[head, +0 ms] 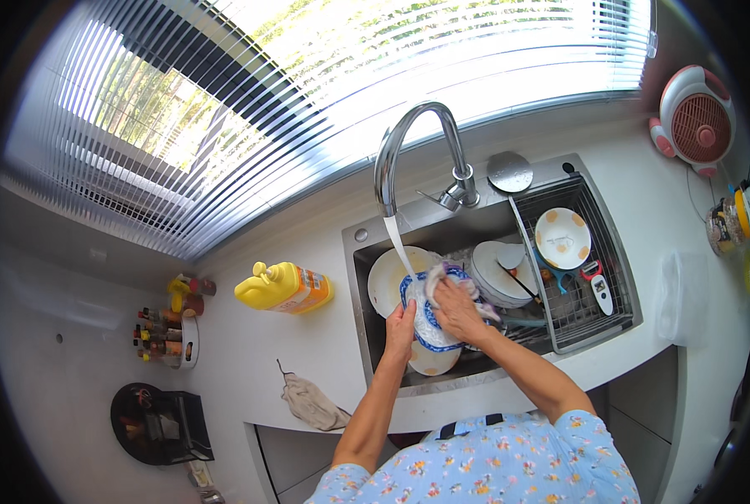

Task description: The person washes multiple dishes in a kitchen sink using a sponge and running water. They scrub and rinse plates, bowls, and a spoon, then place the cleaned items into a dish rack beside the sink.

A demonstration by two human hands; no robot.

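Observation:
A blue-and-white patterned dish (426,322) is held over the sink (359,302), wet under running water (400,246). Its left edge is gripped by my left hand (401,327). My right hand (457,310) presses a pale dishcloth (437,283) against the dish's face; part of the cloth is hidden under my fingers. Beneath and around the dish lie a white plate (384,283) and a bowl with yellow spots (435,362). To the right, a pile of white bowls (488,271) holds a ladle or spoon (510,256). The chrome faucet (384,170) arches above.
A wire drying basket (576,321) in the sink's right side holds a spotted bowl (563,236) and a red-and-white peeler (592,271). A yellow detergent jug (287,288) and a beige cloth (312,402) lie left of the sink. A pink fan (699,123) stands far right.

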